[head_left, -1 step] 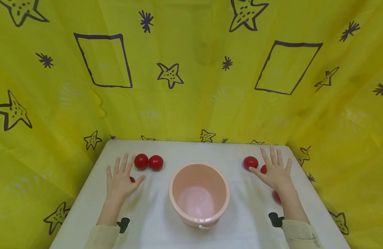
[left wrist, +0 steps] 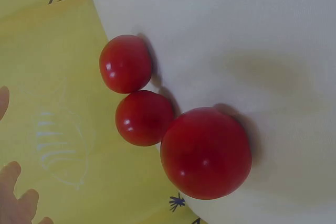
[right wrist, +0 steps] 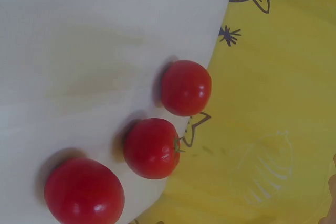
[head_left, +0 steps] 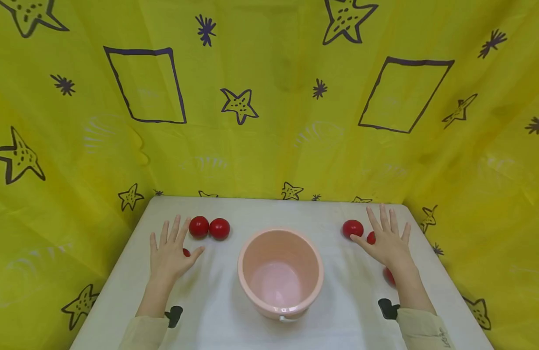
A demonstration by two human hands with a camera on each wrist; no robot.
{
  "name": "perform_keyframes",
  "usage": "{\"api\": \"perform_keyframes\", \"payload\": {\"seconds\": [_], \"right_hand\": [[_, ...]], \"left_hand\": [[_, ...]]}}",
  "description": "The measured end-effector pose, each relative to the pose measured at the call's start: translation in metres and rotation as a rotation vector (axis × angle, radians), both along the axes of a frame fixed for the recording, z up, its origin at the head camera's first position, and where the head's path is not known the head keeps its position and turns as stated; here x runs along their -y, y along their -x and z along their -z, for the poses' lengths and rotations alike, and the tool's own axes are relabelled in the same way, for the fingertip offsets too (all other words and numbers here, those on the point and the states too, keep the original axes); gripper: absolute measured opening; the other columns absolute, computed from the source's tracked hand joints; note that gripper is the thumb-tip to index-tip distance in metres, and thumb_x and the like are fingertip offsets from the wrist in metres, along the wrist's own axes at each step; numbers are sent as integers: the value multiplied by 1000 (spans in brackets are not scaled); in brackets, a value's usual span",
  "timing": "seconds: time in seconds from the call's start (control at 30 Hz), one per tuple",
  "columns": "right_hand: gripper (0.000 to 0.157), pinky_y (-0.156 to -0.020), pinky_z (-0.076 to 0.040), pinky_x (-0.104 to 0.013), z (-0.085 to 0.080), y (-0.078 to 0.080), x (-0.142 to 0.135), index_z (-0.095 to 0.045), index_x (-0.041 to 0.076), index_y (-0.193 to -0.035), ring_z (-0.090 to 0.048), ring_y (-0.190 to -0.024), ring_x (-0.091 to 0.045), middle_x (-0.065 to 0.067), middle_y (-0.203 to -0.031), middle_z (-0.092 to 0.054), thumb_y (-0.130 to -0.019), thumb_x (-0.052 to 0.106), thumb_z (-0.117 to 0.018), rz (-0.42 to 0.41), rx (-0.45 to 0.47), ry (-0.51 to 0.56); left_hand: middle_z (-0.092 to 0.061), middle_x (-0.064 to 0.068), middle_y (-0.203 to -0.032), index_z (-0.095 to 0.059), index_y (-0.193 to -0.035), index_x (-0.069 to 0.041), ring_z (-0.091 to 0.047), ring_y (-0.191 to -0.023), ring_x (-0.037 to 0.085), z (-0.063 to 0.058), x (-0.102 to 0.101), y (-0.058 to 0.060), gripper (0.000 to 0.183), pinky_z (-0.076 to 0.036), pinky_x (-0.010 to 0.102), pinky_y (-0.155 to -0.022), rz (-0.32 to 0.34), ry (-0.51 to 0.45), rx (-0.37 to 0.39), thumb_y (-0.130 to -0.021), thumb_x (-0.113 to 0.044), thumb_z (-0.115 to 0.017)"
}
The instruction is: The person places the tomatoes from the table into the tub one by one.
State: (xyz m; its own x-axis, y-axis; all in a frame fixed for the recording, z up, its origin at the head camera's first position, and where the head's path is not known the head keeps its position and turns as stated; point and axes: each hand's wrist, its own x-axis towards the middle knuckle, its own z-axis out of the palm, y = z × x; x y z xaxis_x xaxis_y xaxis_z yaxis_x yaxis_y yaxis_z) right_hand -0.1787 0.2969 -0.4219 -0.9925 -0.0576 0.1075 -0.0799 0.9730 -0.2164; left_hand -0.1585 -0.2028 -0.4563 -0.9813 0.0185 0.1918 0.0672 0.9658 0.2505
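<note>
My left hand is spread with straight fingers over the table's left side, holding nothing. Close by it are three red tomatoes: two side by side at the back, a left one and a right one, and a third mostly hidden under the hand in the head view. My right hand, also spread and holding nothing, hovers over three more tomatoes on the right. One shows beside the thumb; another bears a green stem; the nearest is partly covered by the forearm.
A pink bucket with a white handle piece stands upright at the middle of the white table. Yellow patterned cloth hangs behind the table and along both sides. Dark wrist camera pieces show beside the sleeves.
</note>
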Motion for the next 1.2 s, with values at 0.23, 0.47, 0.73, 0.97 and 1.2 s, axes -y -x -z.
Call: {"api": "perform_keyframes", "payload": {"seconds": [0.23,0.47,0.73,0.97,1.2], "right_hand": [[92,-92,29,-60,-1,1,2,3,19,-147,24,-133,-37,-16,-150,17,-82,63,-46,-3,11,8],[93,-93,28,-60,-3,1,0,1,19,-148,22,-134,-38,-18,-150,16,-82,62,-48,-2,1,20],[94,-99,16,-66,5,-1,-25,0,19,-148,13,-136,-39,-22,-150,6,-81,57,-53,7,-87,-11],[96,-103,6,-66,22,-11,-56,-7,17,-148,-5,-134,-43,-25,-146,-11,-77,52,-62,29,-111,12],[98,-100,2,-69,46,-27,-84,-6,16,-148,-14,-128,-48,-29,-141,-18,-76,51,-64,63,-73,-1]], "left_hand": [[-12,13,-152,-16,-147,-21,-3,-137,37,0,2,1,82,9,60,-106,-2,-1,3,-81,-52,-55],[-13,14,-151,-19,-146,-18,-5,-136,38,-1,1,2,81,7,61,-106,6,-5,-9,-81,-52,-54],[-36,18,-141,-26,-143,-11,-34,-127,39,-8,-21,0,72,-27,62,-100,57,-451,-54,-85,-34,-61],[-59,24,-113,-34,-138,-11,-65,-88,30,-11,-47,-12,62,-55,33,-72,111,-1061,26,-84,-10,-65],[-62,24,-104,-28,-140,-17,-67,-76,30,-2,-67,-25,65,-56,39,-61,84,-1308,282,-86,-10,-62]]}}
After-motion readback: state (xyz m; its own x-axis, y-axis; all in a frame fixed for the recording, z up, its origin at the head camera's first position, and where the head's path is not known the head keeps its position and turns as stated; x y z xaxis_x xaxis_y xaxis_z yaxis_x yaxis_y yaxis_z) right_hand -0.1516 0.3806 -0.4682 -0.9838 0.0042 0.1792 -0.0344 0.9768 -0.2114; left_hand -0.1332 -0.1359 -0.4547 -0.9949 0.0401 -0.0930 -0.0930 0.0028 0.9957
